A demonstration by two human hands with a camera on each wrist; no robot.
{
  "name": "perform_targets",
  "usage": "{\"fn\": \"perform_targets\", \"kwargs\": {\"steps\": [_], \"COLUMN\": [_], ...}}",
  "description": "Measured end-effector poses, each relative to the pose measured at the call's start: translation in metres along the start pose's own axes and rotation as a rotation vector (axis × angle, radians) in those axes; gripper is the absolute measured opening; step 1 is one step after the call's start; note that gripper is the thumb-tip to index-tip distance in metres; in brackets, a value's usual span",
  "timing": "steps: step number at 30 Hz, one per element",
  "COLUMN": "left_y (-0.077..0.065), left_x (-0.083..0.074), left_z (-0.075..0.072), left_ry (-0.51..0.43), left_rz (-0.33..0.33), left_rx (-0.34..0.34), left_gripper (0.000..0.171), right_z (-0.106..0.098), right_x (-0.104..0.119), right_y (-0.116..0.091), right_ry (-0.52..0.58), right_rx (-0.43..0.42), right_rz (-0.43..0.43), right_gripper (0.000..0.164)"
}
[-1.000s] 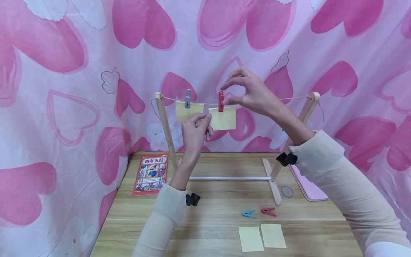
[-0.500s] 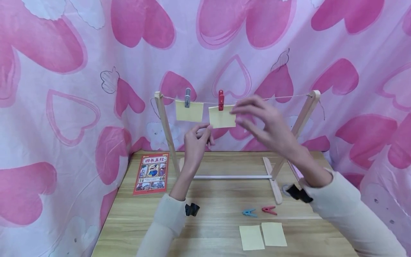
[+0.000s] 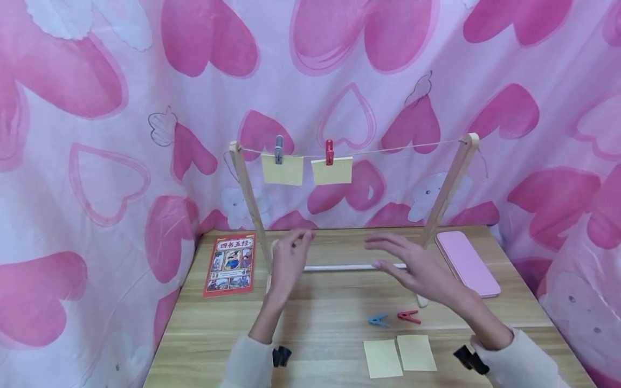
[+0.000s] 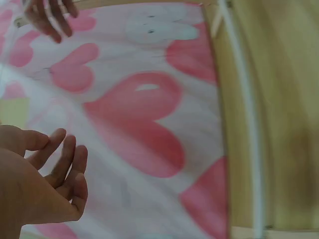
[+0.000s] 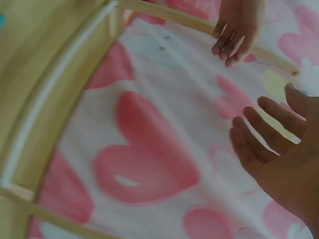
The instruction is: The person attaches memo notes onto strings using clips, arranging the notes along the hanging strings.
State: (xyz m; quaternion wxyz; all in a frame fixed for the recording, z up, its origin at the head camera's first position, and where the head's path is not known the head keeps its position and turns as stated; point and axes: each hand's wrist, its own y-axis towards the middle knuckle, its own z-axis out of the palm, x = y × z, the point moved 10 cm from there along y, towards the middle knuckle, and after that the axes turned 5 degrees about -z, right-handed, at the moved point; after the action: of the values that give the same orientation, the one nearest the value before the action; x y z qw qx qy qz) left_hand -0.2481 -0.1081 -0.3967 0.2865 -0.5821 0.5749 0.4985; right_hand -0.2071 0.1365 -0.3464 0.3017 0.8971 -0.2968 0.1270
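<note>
Two yellow paper notes hang from a string (image 3: pixel 402 147) between wooden posts. A grey clothespin (image 3: pixel 278 150) clips the left note (image 3: pixel 283 171), and a red clothespin (image 3: pixel 330 153) clips the right note (image 3: pixel 332 172). Below the notes, my left hand (image 3: pixel 288 261) is in the air, its fingers loosely bent and holding nothing. My right hand (image 3: pixel 417 267) hovers across from it with fingers spread, likewise bare, as the right wrist view confirms. On the table lie a blue clothespin (image 3: pixel 379 320) and a pink-red clothespin (image 3: pixel 409 317), with two loose yellow notes (image 3: pixel 383 359) in front of them.
The wooden stand's right post (image 3: pixel 448 188) and a white crossbar (image 3: pixel 339 268) frame the work area. A red booklet (image 3: pixel 230 265) lies at the left, a pink case (image 3: pixel 468 263) at the right. A heart-patterned curtain (image 3: pixel 194 108) closes off the back.
My right hand has left the red clothespin and come down. My left hand has let go of the right note's lower corner and dropped too. Both notes stay hanging.
</note>
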Motion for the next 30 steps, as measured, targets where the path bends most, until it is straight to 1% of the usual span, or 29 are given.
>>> {"fn": "perform_targets", "kwargs": {"steps": [2, 3, 6, 8, 10, 11, 13, 15, 18, 20, 21, 24, 27, 28, 30], "left_y": [-0.014, -0.022, -0.048, -0.067, -0.086, -0.096, -0.112, -0.126, -0.142, -0.153, -0.157, -0.171, -0.181, -0.185, -0.191], "left_x": [0.017, 0.026, 0.053, 0.073, 0.101, 0.115, 0.132, 0.138, 0.127, 0.123, 0.123, 0.128, 0.134, 0.136, 0.137], "left_z": [0.007, 0.012, 0.03, 0.045, 0.066, 0.077, 0.094, 0.108, 0.118, 0.124, 0.127, 0.136, 0.144, 0.147, 0.15], "left_ry": [0.048, 0.053, 0.062, 0.083, 0.108, 0.119, 0.143, 0.177, 0.229, 0.247, 0.251, 0.208, 0.239, 0.248, 0.317], "left_rz": [0.008, 0.013, 0.052, 0.079, 0.089, 0.091, 0.063, 0.018, -0.041, -0.067, -0.072, -0.104, -0.082, -0.057, 0.021], "left_rx": [0.014, 0.027, 0.06, 0.08, 0.102, 0.108, 0.143, 0.194, 0.276, 0.314, 0.322, 0.334, 0.324, 0.318, 0.291], "left_gripper": [0.017, 0.016, 0.017, 0.021, 0.029, 0.034, 0.044, 0.052, 0.059, 0.062, 0.064, 0.068, 0.074, 0.076, 0.079], "right_z": [0.017, 0.025, 0.047, 0.058, 0.068, 0.073, 0.08, 0.086, 0.092, 0.097, 0.1, 0.107, 0.113, 0.114, 0.118], "right_x": [-0.011, -0.016, -0.026, -0.032, -0.039, -0.044, -0.053, -0.061, -0.068, -0.072, -0.074, -0.078, -0.081, -0.081, -0.083], "right_y": [-0.019, -0.029, -0.057, -0.076, -0.093, -0.101, -0.113, -0.123, -0.131, -0.136, -0.138, -0.146, -0.151, -0.152, -0.154], "right_ry": [-0.021, -0.028, -0.079, -0.124, -0.152, -0.159, -0.164, -0.16, -0.169, -0.172, -0.177, -0.183, -0.19, -0.188, -0.196], "right_rx": [0.041, 0.051, 0.043, 0.031, 0.023, 0.024, 0.024, 0.021, -0.003, -0.025, -0.041, -0.078, -0.103, -0.109, -0.111], "right_rz": [0.031, 0.034, 0.009, -0.004, -0.001, 0.014, 0.051, 0.081, 0.1, 0.098, 0.091, 0.092, 0.093, 0.096, 0.103], "right_gripper": [0.035, 0.035, 0.037, 0.044, 0.053, 0.057, 0.064, 0.07, 0.072, 0.074, 0.075, 0.077, 0.076, 0.075, 0.075]}}
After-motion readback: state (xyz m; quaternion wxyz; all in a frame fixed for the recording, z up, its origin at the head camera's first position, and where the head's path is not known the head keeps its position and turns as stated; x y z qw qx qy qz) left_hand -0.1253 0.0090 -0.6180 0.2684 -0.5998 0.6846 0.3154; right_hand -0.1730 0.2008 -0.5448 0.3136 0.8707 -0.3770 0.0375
